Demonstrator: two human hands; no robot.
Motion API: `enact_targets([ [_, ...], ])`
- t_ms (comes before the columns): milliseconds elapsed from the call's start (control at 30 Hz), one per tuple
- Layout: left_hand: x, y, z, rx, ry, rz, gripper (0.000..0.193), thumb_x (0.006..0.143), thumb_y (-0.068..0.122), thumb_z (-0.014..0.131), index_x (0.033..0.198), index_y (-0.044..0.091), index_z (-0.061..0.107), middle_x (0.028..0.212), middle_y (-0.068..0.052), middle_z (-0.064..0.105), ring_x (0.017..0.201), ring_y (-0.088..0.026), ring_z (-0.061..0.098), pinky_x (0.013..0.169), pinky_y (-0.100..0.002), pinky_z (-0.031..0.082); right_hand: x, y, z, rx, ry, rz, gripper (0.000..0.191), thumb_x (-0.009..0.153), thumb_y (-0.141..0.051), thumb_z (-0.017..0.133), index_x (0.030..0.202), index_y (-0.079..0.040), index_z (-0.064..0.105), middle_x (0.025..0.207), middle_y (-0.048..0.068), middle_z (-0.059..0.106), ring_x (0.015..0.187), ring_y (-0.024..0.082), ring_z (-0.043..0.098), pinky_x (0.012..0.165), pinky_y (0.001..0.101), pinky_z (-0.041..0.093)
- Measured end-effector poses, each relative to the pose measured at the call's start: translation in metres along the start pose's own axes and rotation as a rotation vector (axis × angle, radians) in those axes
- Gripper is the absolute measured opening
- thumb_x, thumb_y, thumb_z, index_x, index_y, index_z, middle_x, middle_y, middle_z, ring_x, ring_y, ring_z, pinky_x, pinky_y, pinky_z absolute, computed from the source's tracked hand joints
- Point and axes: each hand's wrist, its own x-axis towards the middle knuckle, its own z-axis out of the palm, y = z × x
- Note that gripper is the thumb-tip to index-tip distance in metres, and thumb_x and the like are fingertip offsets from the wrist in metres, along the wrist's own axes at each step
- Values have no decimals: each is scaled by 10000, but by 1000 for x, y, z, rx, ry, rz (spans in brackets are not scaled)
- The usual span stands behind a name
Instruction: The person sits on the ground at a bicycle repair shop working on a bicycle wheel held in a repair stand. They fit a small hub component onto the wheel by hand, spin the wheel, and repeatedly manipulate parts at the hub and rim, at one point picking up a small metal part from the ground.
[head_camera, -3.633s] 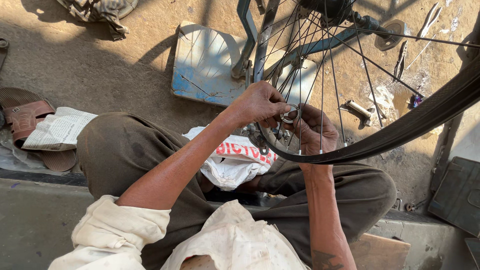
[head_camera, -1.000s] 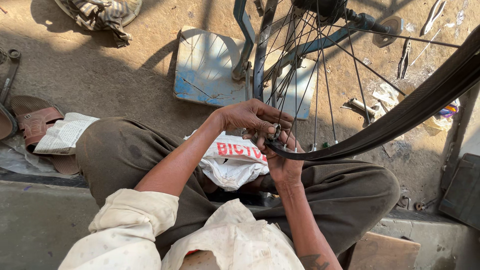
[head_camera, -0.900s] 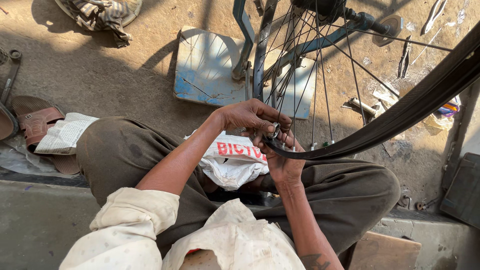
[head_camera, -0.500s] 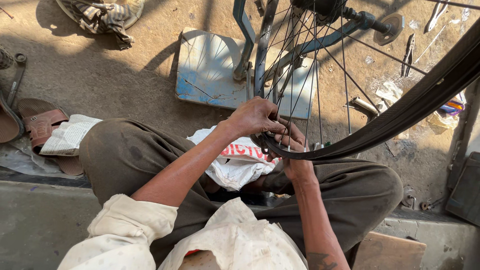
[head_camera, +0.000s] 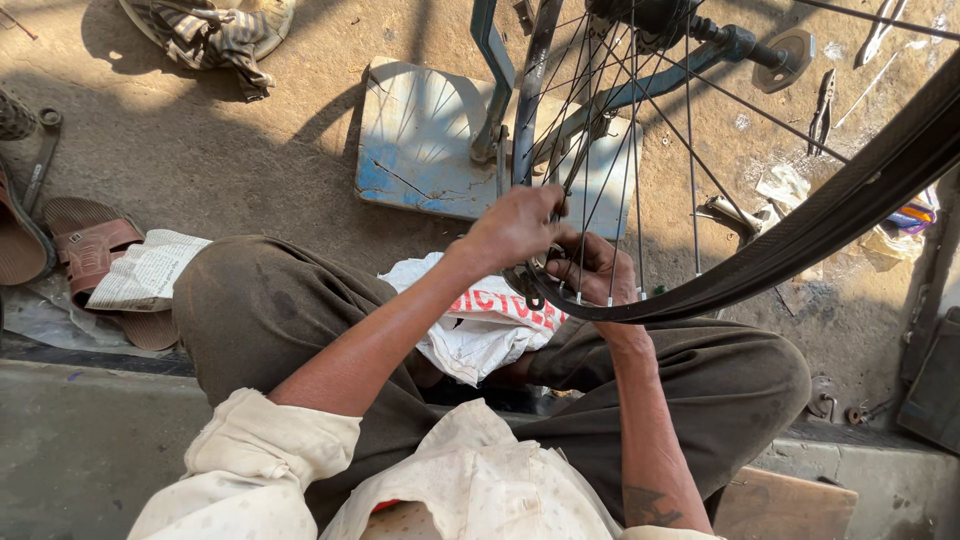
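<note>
Head view: the bicycle wheel (head_camera: 700, 190) stands in a blue stand above the lap. Left hand (head_camera: 515, 225) pinches the thin, stiff spokes (head_camera: 625, 150); right hand (head_camera: 598, 270) grips the rigid rim (head_camera: 640, 308), probably the safest hold.

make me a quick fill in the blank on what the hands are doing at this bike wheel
1. Both hands, left hand and right hand, meet at the rim of the black-tyred spoked bicycle ____.
2. A white printed cloth bag lies on the person's ____.
3. The blue metal fork stands on a pale blue flat metal ____.
4. A brown strapped sandal lies beside a folded ____.

Missing words: wheel; lap; plate; newspaper
</note>
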Motion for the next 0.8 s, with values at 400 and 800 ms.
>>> enact_targets([
  [400,10,34,-28,-343,15,-232,952,702,612,807,1381,-8,560,812,-168,764,771,-257,789,663,-397,603,-8,21,1,309,8,-89,257,901,-1,760,1150,26,700,1009,89,757,908,128,721,835,276,606],
  [800,9,23,-20,-363,28,-268,817,704,620,810,1245,27,657,812,-164,776,795,-242,794,681,-384,595,-9,31,-6,706,98,-105,271,874,41,777,1138,60,721,1016,151,761,892,184,733,829,307,603],
])
